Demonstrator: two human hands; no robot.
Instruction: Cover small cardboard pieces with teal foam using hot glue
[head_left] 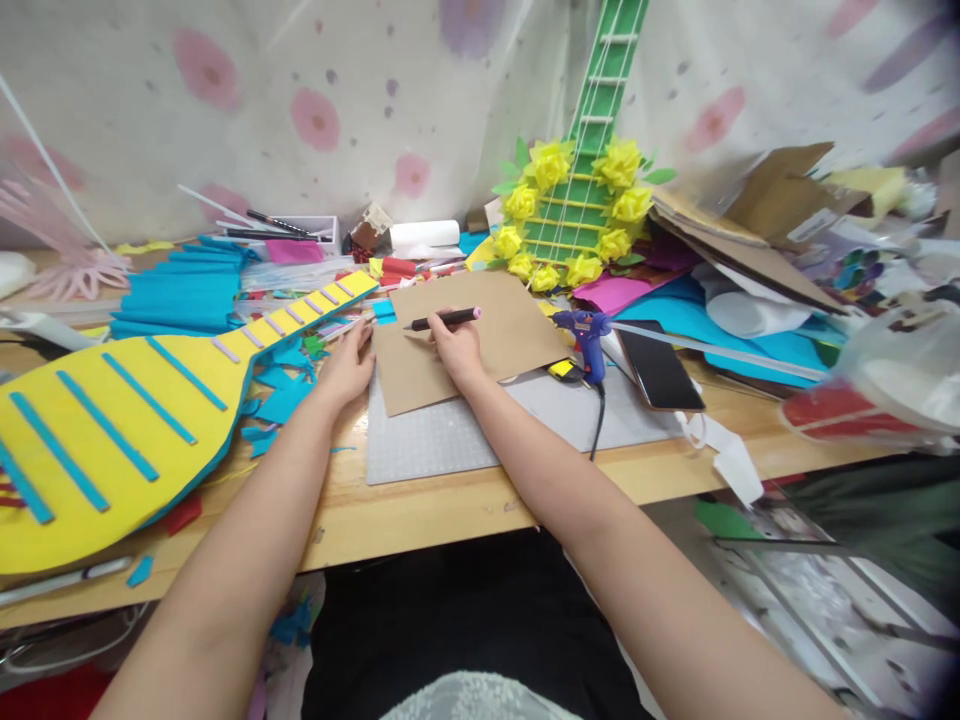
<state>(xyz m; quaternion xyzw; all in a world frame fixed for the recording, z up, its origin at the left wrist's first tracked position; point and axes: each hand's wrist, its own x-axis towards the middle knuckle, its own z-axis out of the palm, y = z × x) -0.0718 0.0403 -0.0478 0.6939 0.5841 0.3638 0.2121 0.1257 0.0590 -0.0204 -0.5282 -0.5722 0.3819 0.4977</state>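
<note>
A brown cardboard sheet (510, 315) lies on a grey cutting mat (420, 450) in front of me. My right hand (459, 352) rests on the sheet, closed around a black marker (450, 318) with a pink end. The marker's tip points left, down at the cardboard. At the sheet's left edge lies my left hand (348, 362), its fingers loosely extended and touching the edge. A small blue paper piece (384, 312) sits by those fingertips, over the sheet's edge.
A yellow guitar-like shape (150, 420) with blue strips fills the left. A blue glue gun (586, 335) with its cord and a phone (660, 368) lie right. Behind stands a green stringed piece (559, 225) with yellow flowers. A plastic bucket (862, 400) stands far right.
</note>
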